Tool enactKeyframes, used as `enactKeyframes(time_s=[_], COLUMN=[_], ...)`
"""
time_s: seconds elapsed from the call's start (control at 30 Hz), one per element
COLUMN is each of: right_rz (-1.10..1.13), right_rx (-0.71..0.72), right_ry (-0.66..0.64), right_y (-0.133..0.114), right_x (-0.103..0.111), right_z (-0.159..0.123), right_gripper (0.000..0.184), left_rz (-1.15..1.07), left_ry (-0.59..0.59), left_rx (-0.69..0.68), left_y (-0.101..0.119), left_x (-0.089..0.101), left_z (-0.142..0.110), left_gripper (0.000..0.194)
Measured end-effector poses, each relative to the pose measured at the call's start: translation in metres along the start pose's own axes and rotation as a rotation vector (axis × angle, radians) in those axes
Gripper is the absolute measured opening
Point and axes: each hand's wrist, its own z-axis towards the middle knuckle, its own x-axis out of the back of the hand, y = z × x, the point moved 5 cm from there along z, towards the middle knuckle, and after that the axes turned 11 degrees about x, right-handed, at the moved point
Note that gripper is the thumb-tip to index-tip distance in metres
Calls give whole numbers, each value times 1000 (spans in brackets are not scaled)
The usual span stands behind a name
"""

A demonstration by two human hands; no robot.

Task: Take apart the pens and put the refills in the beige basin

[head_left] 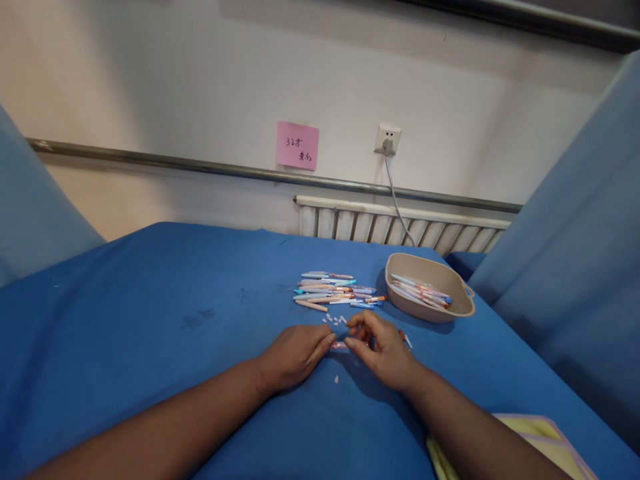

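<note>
My left hand (pixel 295 353) and my right hand (pixel 383 350) meet on the blue table cover (pixel 150 320), both pinching a small pinkish pen (pixel 341 346) between them. The fingers of each hand are curled and pressed together on it. Just beyond the hands lie several tiny white pieces (pixel 335 320), and one more white bit (pixel 337 379) lies nearer to me. Farther back is a loose pile of pastel pens (pixel 333 291).
A beige oval basket (pixel 453 308) holding several pens stands at the right of the pile. A yellow cloth (pixel 537 440) lies at the lower right. Behind are a radiator (pixel 400 223), a wall socket with a cable (pixel 388 140) and a pink note (pixel 297 145).
</note>
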Motion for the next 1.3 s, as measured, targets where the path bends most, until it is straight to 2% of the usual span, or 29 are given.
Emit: enactKeyframes(time_s=[0.13,0.2,0.4,0.6,0.7,0.83,0.9,0.97,1.03,1.1,1.2,1.3], right_rz=[-83,-126,-54,-14,-87,-332,-455,-578,-691,-751,-799,-793], right_rx=[104,110,-54,-137,-80,93,128,90,-29,-147,-294,-388], right_ry=[-90,-109,-94,-89,-105,-174,-149,-37,109,191,203,137], right_y=[-6,-5,10,22,16,-1,-1,8,27,50,81,100], right_x=[-5,-6,-7,-8,-7,-1,14,43,81,116,151,162], right_z=[0,0,0,-2,-1,3,7,11,11,6,-3,-8], right_gripper=[10,6,14,20,18,12,15,18,20,24,22,20], left_rz=[-106,-207,-528,-701,-786,-859,-892,-899,-885,-865,-832,-800], left_ry=[23,30,118,146,151,132,150,167,154,131,98,88], left_rx=[38,73,171,201,213,203,192,196,218,237,243,256], left_y=[-4,-7,-21,-23,-23,-23,-26,-30,-34,-36,-37,-38], left_x=[0,-1,-2,0,-1,-4,-3,-3,-5,-7,-10,-11], left_z=[1,2,8,10,10,10,11,13,15,18,20,21], left_gripper=[33,29,18,27,31,35,37,37,35,32,26,23])
